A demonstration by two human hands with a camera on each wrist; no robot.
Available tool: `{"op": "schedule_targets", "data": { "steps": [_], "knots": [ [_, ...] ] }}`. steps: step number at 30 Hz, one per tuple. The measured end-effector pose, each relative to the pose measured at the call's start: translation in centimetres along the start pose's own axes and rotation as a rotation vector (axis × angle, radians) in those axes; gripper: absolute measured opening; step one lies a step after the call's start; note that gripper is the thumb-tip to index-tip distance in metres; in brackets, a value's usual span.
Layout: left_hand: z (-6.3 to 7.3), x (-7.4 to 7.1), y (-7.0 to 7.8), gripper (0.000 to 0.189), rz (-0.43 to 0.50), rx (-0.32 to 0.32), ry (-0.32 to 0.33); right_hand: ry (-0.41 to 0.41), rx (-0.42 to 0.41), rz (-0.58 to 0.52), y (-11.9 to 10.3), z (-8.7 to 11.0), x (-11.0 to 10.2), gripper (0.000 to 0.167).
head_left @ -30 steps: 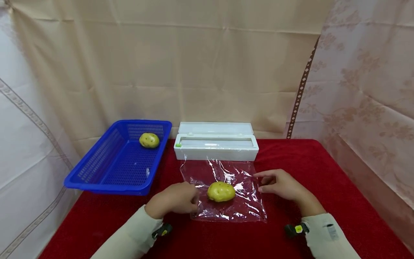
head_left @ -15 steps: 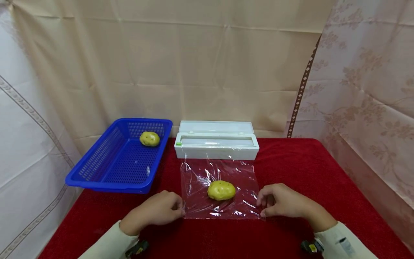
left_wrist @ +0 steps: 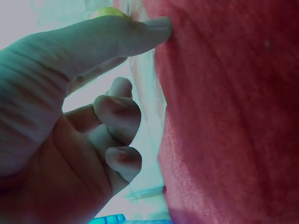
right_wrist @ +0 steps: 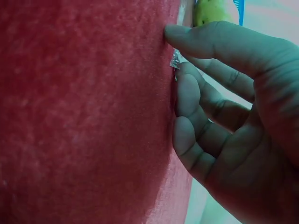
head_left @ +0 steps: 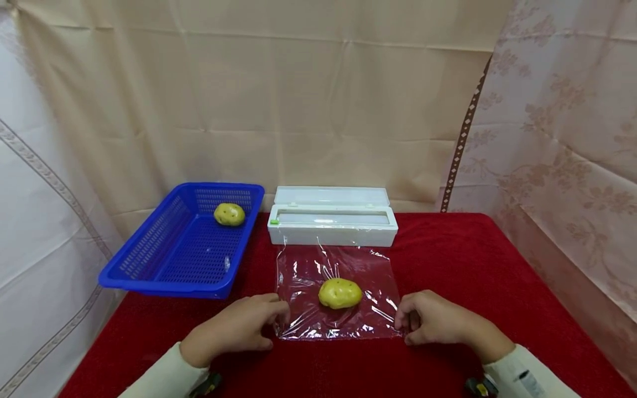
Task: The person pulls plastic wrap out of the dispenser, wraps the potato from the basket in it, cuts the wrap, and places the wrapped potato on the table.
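A yellow potato (head_left: pixel 340 293) rests near the middle of a sheet of clear cling film (head_left: pixel 311 326), which lies on a red cloth. My left hand (head_left: pixel 239 327) is at the film's near left corner, thumb held apart from loosely bent fingers; the left wrist view shows nothing between them. At the near right corner my right hand (head_left: pixel 440 320) touches the cloth, fingers curved and thumb spread away. A crinkled bit of film (right_wrist: pixel 175 59) shows between that thumb and the fingers, not visibly pinched. The film's far edge reaches a white cling film dispenser (head_left: pixel 333 237).
To the left stands a blue plastic basket (head_left: pixel 164 288) holding another potato (head_left: pixel 229 214). The dispenser's lid (head_left: pixel 332 195) is raised at the back. Beige curtains (head_left: pixel 318 110) hang behind the red-covered table (head_left: pixel 448 243).
Both hands have come toward the table's near side and apart, down to the film's near corners. The left thumb has since parted from its fingers. The film lies flatter; the potato has stayed put.
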State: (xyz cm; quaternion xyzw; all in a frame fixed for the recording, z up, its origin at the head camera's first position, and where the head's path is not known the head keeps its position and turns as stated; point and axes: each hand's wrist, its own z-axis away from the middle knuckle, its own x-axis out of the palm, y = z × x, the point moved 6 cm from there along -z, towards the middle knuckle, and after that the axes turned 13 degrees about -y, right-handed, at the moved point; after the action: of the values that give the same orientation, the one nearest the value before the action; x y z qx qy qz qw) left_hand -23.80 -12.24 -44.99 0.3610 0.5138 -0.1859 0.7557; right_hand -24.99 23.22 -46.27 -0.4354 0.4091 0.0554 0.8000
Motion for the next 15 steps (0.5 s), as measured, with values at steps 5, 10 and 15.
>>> {"op": "schedule_targets", "data": {
  "steps": [5, 10, 15],
  "knots": [
    [-0.1, -0.1, 0.4, 0.021, -0.114, 0.040, 0.039, 0.022, -0.068, 0.046, -0.3, 0.1, -0.1, 0.022],
    [0.0, -0.3, 0.1, 0.020, -0.109, 0.039, 0.061, 0.042, -0.040, 0.088, -0.5, 0.3, -0.6, 0.019],
    [-0.1, 0.1, -0.1, 0.017, -0.103, 0.040, 0.040, 0.052, 0.005, 0.100, -0.3, 0.4, -1.1, 0.017]
  ]
}}
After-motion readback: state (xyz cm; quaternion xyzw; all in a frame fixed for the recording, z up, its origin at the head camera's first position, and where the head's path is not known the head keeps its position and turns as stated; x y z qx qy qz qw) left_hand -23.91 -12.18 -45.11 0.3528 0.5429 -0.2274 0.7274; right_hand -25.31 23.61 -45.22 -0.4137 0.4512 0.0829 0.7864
